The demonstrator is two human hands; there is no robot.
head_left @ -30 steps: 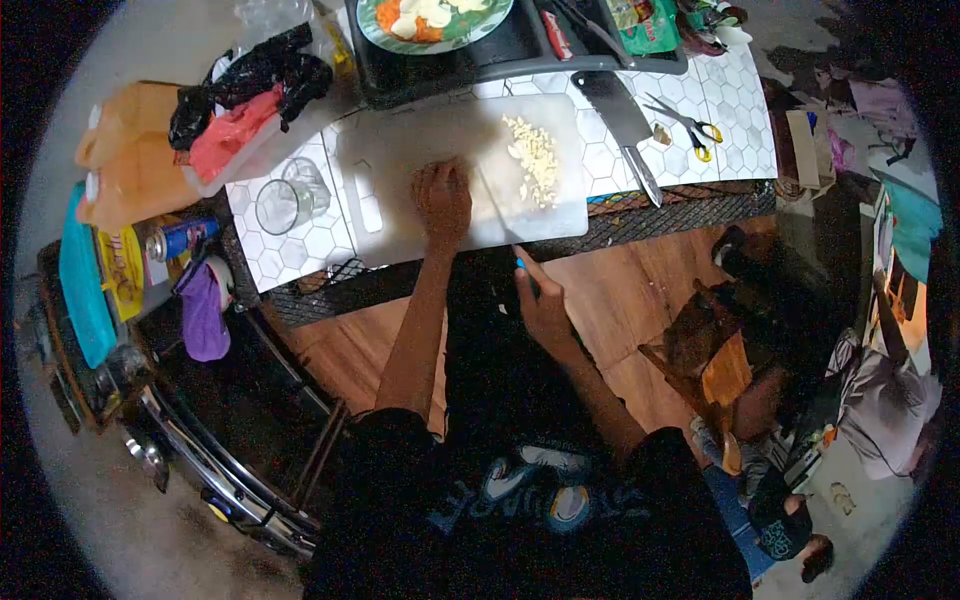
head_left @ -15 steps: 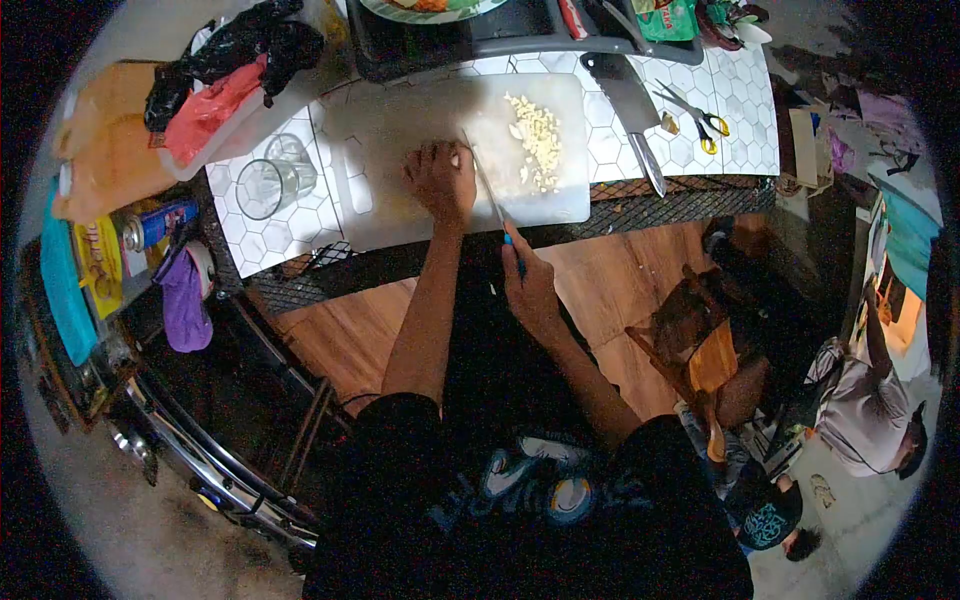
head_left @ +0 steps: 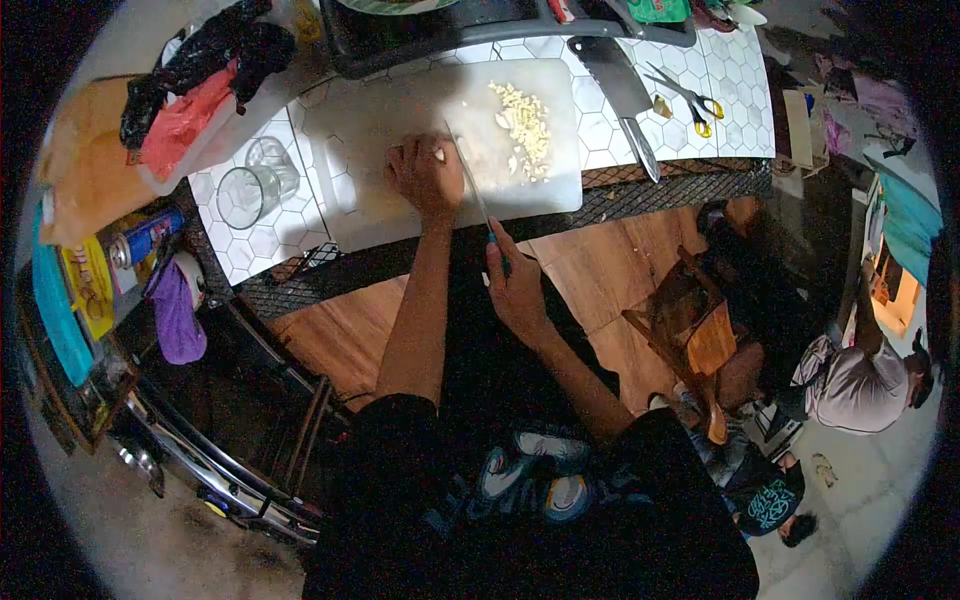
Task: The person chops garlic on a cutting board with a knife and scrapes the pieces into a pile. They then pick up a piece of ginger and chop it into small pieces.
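On a translucent white cutting board (head_left: 370, 215), my left hand (head_left: 425, 178) is closed with curled fingers around a small pale piece that looks like a garlic clove (head_left: 440, 155). My right hand (head_left: 515, 290) grips the blue handle of a narrow kitchen knife (head_left: 471, 180). The blade runs up and left over the board, right beside my left fingers. A pile of chopped pale garlic (head_left: 525, 128) lies on the board's right part, apart from both hands. Fingers hide most of the held piece.
Right of the board lie a cleaver (head_left: 612, 80), another knife (head_left: 640, 148) and yellow-handled scissors (head_left: 690, 98). Two clear glasses (head_left: 248, 197) stand left, near a plastic tub with bags (head_left: 190, 120). A black tray (head_left: 400, 50) sits behind. A wooden chair (head_left: 700, 330) and people (head_left: 860, 390) are at the right.
The whole view has shifted slightly. My right hand and the knife have drawn a little toward me relative to the board. My left hand stays in place with the piece.
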